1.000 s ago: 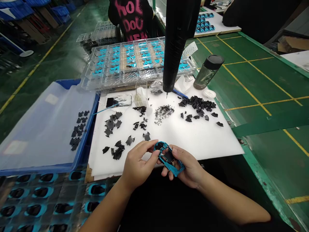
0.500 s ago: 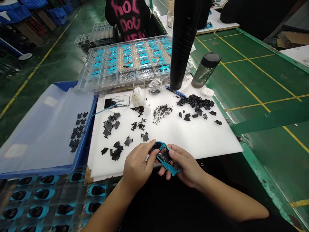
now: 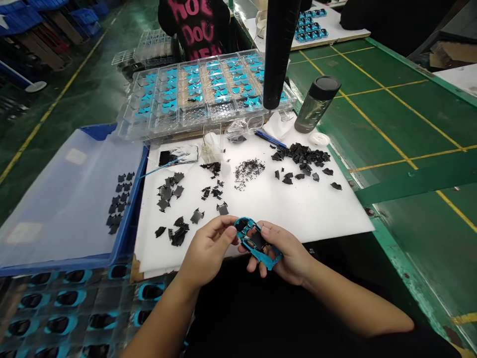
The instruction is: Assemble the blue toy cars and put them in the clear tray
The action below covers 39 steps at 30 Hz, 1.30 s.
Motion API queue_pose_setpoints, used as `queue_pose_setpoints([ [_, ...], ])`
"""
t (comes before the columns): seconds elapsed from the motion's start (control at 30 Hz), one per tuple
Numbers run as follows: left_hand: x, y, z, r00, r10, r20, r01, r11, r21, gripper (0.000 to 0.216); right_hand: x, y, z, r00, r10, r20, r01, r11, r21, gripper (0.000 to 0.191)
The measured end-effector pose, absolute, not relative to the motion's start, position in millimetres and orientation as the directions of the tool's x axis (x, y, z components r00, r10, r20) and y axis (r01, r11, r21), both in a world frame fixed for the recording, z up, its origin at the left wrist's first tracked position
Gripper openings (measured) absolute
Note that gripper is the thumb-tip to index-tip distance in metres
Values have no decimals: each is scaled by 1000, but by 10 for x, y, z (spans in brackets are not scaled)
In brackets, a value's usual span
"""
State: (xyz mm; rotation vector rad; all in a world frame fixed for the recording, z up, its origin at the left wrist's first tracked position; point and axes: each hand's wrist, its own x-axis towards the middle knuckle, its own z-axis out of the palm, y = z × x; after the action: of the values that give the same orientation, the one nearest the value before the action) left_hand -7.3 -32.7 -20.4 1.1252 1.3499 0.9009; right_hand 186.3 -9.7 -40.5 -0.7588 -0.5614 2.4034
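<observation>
Between my two hands is a blue toy car body [image 3: 266, 259] with black parts fitted inside it, held over the front edge of the white work board [image 3: 298, 209]. My right hand [image 3: 288, 251] grips its right side, thumb on top and fingers underneath. My left hand [image 3: 210, 248] pinches its upper left end between thumb and fingertips. Just beyond my left hand lie flat black plastic plates [image 3: 197, 215]. A heap of tiny black screws [image 3: 249, 171] is spread mid-board, and curved black pieces [image 3: 307, 155] are piled at the right.
A dark electric screwdriver [image 3: 278, 64] hangs above the board. Behind stands a clear compartment tray [image 3: 149, 122] of blue parts; a bottle [image 3: 316, 107] is at the right. A blue bin [image 3: 143, 171] borders the left side, with more car bodies [image 3: 67, 297] below. Another person [image 3: 194, 27] stands beyond.
My left thumb has drawn back from the middle of the car body toward its left end, uncovering more of it. The hanging screwdriver has risen, showing blue cars on the far table.
</observation>
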Motion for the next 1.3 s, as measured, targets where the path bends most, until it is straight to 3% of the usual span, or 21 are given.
queue_pose_setpoints([
  [0.13, -68, -330, -241, 35, 957, -289, 59, 287, 956, 29, 1842, -101, -404, -687, 612, -391, -378, -761, -527, 38],
  [0.4, 3, -368, -181, -47, 989, -141, 383, 148, 912, 28, 1825, -138, -423, -657, 646, -389, -348, -717, -604, 32],
  [0.53, 17, -393, -198, -80, 991, -110, 425, 133, 896, 30, 1818, -133, -419, -654, 650, -387, -338, -709, -619, 33],
  [0.63, 17, -384, -224, -90, 984, -155, 332, 177, 927, 34, 1819, -115, -409, -659, 650, -378, -352, -710, -609, 33],
  [0.77, -22, -324, -275, 118, 912, -392, -121, 405, 906, 37, 1839, -95, -389, -703, 609, -367, -363, -751, -552, 34],
  [0.87, -46, -274, -299, 145, 889, -435, -338, 457, 823, 39, 1857, -84, -386, -720, 582, -378, -362, -780, -511, 36],
  [1.2, -10, -209, -293, 162, 779, -605, -323, 621, 714, 31, 1881, -96, -437, -794, 512, -327, -347, -824, -448, 38],
  [1.3, -16, -214, -288, 138, 789, -599, -300, 610, 734, 31, 1891, -93, -444, -810, 497, -311, -331, -826, -457, 39],
])
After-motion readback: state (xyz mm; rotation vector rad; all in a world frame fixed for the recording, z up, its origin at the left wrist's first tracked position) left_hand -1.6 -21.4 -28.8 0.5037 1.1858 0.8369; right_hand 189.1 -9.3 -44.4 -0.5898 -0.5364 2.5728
